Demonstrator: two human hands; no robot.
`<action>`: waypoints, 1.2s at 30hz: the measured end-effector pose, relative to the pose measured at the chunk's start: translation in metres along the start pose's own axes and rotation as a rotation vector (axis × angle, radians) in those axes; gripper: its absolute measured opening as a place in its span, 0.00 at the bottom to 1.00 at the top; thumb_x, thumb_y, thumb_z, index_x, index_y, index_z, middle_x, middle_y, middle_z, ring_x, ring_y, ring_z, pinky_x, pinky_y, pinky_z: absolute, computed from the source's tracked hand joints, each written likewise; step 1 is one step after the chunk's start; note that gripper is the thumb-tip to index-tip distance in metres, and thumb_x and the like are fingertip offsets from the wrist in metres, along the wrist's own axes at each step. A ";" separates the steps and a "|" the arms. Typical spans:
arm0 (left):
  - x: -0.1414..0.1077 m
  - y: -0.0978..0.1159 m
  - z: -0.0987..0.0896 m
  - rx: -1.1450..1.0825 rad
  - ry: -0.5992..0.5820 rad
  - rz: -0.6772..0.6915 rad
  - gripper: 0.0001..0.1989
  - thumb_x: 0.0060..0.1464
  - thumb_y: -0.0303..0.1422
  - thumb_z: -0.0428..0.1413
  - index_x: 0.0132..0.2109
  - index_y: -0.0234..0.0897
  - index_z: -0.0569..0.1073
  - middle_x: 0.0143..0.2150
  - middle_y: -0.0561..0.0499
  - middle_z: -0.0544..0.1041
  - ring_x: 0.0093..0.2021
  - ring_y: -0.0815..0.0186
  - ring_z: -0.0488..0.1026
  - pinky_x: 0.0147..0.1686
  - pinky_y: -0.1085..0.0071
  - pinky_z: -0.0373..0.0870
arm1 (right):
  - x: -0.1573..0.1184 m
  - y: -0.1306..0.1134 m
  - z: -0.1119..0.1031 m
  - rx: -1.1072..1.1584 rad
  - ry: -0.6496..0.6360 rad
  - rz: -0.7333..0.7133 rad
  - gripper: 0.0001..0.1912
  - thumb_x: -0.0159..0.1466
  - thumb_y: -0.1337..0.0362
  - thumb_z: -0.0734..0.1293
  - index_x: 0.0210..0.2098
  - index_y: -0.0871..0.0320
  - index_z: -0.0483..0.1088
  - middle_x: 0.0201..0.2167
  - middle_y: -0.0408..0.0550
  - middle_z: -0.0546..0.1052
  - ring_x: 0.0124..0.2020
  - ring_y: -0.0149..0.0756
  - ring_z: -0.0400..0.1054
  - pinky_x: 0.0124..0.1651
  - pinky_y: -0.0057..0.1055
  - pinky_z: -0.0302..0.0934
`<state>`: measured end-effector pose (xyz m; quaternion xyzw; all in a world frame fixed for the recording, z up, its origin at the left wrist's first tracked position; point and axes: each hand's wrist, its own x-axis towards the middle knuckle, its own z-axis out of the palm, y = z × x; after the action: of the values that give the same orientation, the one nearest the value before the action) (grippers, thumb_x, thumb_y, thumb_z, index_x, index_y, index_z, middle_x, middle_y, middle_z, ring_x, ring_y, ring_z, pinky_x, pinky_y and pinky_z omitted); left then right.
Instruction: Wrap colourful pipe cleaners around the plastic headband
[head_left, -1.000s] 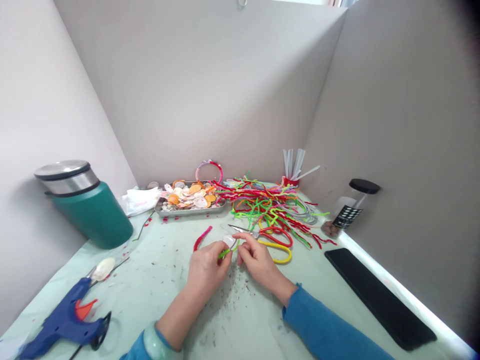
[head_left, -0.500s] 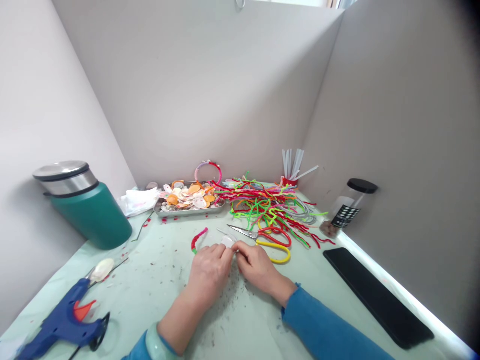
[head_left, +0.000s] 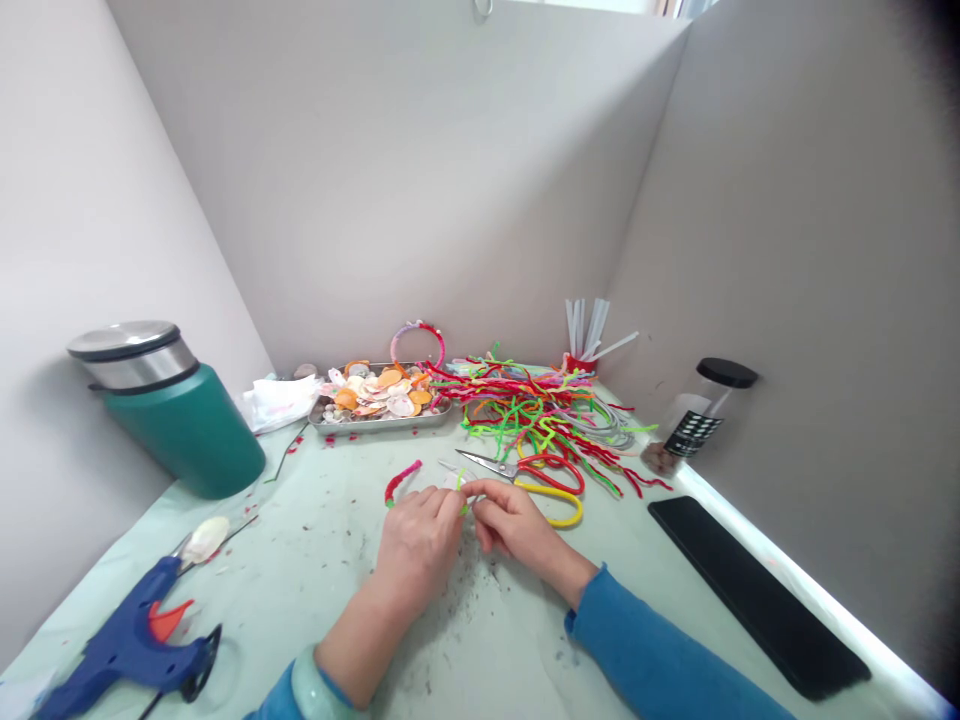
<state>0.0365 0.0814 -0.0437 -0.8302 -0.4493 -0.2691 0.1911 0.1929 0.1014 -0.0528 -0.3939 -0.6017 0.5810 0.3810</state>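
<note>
A lime-green fuzzy pipe-cleaner end (head_left: 460,481), hidden moments ago, now stands up between the left hand (head_left: 420,537), closed on a curved pink-and-red fuzzy strip (head_left: 400,483), and the narrowly curled right hand (head_left: 516,525), suggesting mid-wrap, though the right fingers' grip is unclear.

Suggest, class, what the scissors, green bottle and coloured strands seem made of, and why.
Scissors: shiny grey blades suggest steel; smooth red and yellow handles, probably plastic.
Green bottle: matte body, perhaps coated metal, given the bare silvery collar.
Coloured strands: soft-looking, kinked; maybe chenille or yarn.
</note>
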 end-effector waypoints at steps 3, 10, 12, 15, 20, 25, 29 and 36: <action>0.000 0.000 0.001 -0.054 0.030 -0.030 0.06 0.55 0.25 0.46 0.33 0.37 0.67 0.25 0.51 0.72 0.28 0.65 0.71 0.28 0.70 0.63 | -0.001 -0.007 0.001 0.082 0.014 0.035 0.17 0.56 0.66 0.58 0.43 0.62 0.68 0.11 0.34 0.66 0.09 0.23 0.47 0.13 0.20 0.41; -0.001 0.001 -0.002 -0.252 0.014 -0.080 0.05 0.57 0.32 0.48 0.37 0.37 0.66 0.31 0.48 0.74 0.33 0.64 0.73 0.32 0.68 0.68 | 0.001 -0.006 0.000 0.134 0.077 0.004 0.13 0.58 0.60 0.61 0.38 0.62 0.68 0.09 0.34 0.64 0.09 0.22 0.47 0.13 0.20 0.40; -0.002 0.002 -0.003 -0.302 -0.016 -0.089 0.05 0.57 0.32 0.48 0.38 0.37 0.66 0.32 0.49 0.74 0.32 0.65 0.73 0.31 0.69 0.67 | 0.002 -0.005 0.000 0.119 0.083 -0.005 0.13 0.58 0.58 0.63 0.37 0.62 0.68 0.09 0.33 0.63 0.09 0.22 0.48 0.13 0.20 0.41; -0.002 0.002 -0.002 -0.343 -0.064 -0.121 0.05 0.58 0.32 0.47 0.37 0.37 0.66 0.31 0.50 0.74 0.28 0.68 0.71 0.28 0.71 0.64 | 0.002 -0.005 0.000 0.096 0.108 -0.027 0.12 0.56 0.56 0.65 0.32 0.60 0.66 0.09 0.33 0.63 0.10 0.22 0.48 0.14 0.20 0.42; -0.002 -0.001 0.003 -0.370 -0.091 -0.257 0.07 0.56 0.36 0.49 0.34 0.38 0.65 0.27 0.53 0.73 0.24 0.69 0.70 0.24 0.74 0.61 | 0.003 -0.005 -0.001 0.044 0.175 -0.060 0.13 0.56 0.54 0.65 0.29 0.58 0.64 0.09 0.33 0.61 0.11 0.23 0.50 0.16 0.21 0.43; 0.000 -0.002 -0.001 -0.389 -0.176 -0.222 0.08 0.57 0.34 0.46 0.35 0.37 0.67 0.29 0.51 0.73 0.28 0.67 0.71 0.27 0.73 0.62 | 0.005 -0.001 -0.003 0.046 0.207 -0.076 0.12 0.57 0.55 0.65 0.30 0.58 0.64 0.09 0.33 0.60 0.12 0.24 0.50 0.17 0.22 0.44; 0.001 0.000 -0.004 -0.381 -0.234 -0.183 0.10 0.58 0.31 0.45 0.33 0.38 0.69 0.27 0.51 0.73 0.28 0.66 0.71 0.27 0.73 0.62 | 0.002 -0.001 0.000 -0.019 0.229 -0.113 0.10 0.58 0.58 0.64 0.30 0.58 0.65 0.10 0.34 0.60 0.13 0.25 0.51 0.18 0.23 0.46; 0.002 -0.001 -0.001 -0.407 -0.248 -0.254 0.10 0.56 0.30 0.46 0.31 0.39 0.71 0.25 0.53 0.74 0.25 0.66 0.71 0.25 0.72 0.61 | -0.009 0.000 0.006 -0.357 0.195 -0.353 0.07 0.61 0.63 0.61 0.31 0.56 0.70 0.17 0.39 0.64 0.18 0.28 0.56 0.22 0.25 0.50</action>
<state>0.0365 0.0823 -0.0420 -0.8150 -0.5066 -0.2720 -0.0714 0.1913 0.0913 -0.0526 -0.3982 -0.7145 0.3493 0.4571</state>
